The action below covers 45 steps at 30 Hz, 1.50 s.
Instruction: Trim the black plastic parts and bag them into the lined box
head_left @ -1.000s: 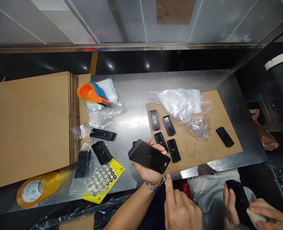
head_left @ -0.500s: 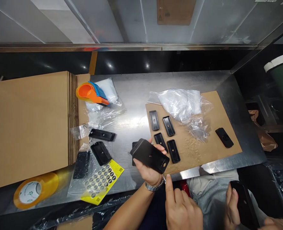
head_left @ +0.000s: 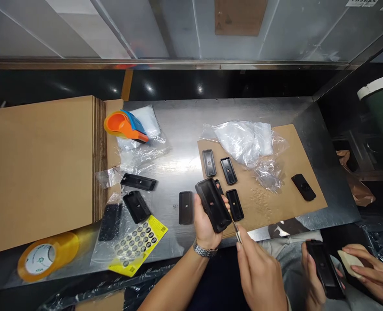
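Note:
A black plastic tray-shaped case (head_left: pixel 210 196) rests in my left hand (head_left: pixel 206 229), whose fingers wrap round it from below. The hollow side of the case faces up toward me, with a small hole in its middle. My right hand (head_left: pixel 261 263) pinches a slim metal-tipped tool with a pale handle (head_left: pixel 237 234). Its tip is at the lower right edge of the case; whether it touches cannot be seen. On the metal table, just left of my left hand, lies another black case (head_left: pixel 186 214). More black cases (head_left: pixel 235 205) lie beyond on cardboard, one partly hidden behind my left hand.
Cardboard sheet (head_left: pixel 285 160) bears clear plastic bags (head_left: pixel 243 140). At left are stacked cardboard (head_left: pixel 42 172), orange scoop (head_left: pixel 120 123), yellow sticker sheet (head_left: pixel 155 226) and tape roll (head_left: pixel 39 259). A co-worker's hands (head_left: pixel 376 270) at right hold a black case (head_left: pixel 326 270) and a cream block (head_left: pixel 350 263).
The case in my left hand has turned to show its hollow side, uncovering the case on the table. My right hand has shifted right. The co-worker's cream block has come into view.

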Each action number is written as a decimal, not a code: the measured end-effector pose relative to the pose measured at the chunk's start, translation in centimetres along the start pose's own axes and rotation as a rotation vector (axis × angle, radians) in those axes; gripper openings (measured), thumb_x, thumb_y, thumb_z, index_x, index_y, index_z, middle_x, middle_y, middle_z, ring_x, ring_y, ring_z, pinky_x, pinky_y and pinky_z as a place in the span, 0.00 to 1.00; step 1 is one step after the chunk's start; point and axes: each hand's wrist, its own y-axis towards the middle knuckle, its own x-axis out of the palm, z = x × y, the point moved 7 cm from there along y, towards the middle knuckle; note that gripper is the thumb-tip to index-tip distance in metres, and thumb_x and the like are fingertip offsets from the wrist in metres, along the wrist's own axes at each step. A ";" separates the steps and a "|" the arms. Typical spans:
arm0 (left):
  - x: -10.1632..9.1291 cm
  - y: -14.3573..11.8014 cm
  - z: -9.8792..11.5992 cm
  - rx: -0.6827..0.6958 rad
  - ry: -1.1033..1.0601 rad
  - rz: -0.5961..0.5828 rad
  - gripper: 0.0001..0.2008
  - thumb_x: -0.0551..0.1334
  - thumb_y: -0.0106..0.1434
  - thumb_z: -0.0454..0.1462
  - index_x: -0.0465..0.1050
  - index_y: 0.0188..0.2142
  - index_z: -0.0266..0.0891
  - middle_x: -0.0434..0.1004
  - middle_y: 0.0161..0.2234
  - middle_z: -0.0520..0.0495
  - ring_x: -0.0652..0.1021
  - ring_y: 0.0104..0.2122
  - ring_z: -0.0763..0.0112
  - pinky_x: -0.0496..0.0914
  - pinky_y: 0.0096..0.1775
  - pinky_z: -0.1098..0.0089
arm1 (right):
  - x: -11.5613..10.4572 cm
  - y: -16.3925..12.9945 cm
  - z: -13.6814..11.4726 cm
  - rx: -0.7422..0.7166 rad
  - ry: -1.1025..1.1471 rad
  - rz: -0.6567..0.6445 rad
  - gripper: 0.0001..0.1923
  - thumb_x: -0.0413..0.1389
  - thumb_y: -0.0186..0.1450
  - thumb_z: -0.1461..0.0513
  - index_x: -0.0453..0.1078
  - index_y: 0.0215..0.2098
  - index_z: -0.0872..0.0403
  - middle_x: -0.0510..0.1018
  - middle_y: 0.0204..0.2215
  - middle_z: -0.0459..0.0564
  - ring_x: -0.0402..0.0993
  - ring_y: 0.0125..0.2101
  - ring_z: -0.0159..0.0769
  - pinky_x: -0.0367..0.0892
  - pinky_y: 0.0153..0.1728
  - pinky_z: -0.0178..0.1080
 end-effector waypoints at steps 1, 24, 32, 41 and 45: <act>0.0 0.0 -0.2 -0.053 -0.001 -0.012 0.25 0.46 0.59 0.51 0.67 0.43 0.35 0.71 0.24 0.46 0.72 0.22 0.73 0.67 0.25 0.74 | -0.1 0.3 0.5 0.013 0.099 -0.023 0.19 0.40 0.65 0.64 0.59 0.53 0.57 0.75 0.38 0.52 0.73 0.36 0.33 0.67 0.32 0.32; 0.1 -0.7 -2.5 -0.642 0.166 -0.144 0.26 0.48 0.59 0.50 0.69 0.40 0.29 0.71 0.26 0.46 0.72 0.19 0.73 0.65 0.17 0.75 | -0.2 0.4 1.5 0.136 -0.238 -0.270 0.17 0.41 0.66 0.56 0.62 0.22 0.51 0.72 0.15 0.40 0.66 0.14 0.29 0.35 0.18 0.34; 0.2 -0.6 -2.4 -0.635 0.190 -0.151 0.26 0.49 0.59 0.50 0.69 0.40 0.29 0.71 0.25 0.46 0.72 0.18 0.74 0.65 0.16 0.76 | -0.1 0.3 1.5 0.141 -0.295 -0.284 0.16 0.41 0.66 0.57 0.63 0.24 0.50 0.73 0.16 0.41 0.68 0.14 0.31 0.35 0.18 0.34; -0.2 -0.6 -2.9 -0.665 0.192 -0.118 0.25 0.49 0.59 0.50 0.70 0.38 0.30 0.71 0.25 0.45 0.72 0.18 0.74 0.65 0.15 0.76 | -0.3 0.5 1.1 0.089 -0.359 -0.254 0.16 0.41 0.66 0.57 0.63 0.23 0.51 0.72 0.14 0.42 0.65 0.11 0.28 0.35 0.17 0.35; -0.2 -0.6 -3.0 -0.646 0.204 -0.104 0.24 0.50 0.59 0.50 0.69 0.38 0.30 0.72 0.25 0.45 0.72 0.17 0.74 0.64 0.15 0.77 | -0.2 0.5 1.2 0.085 -0.370 -0.256 0.16 0.42 0.65 0.58 0.63 0.23 0.51 0.71 0.14 0.42 0.65 0.11 0.29 0.34 0.17 0.34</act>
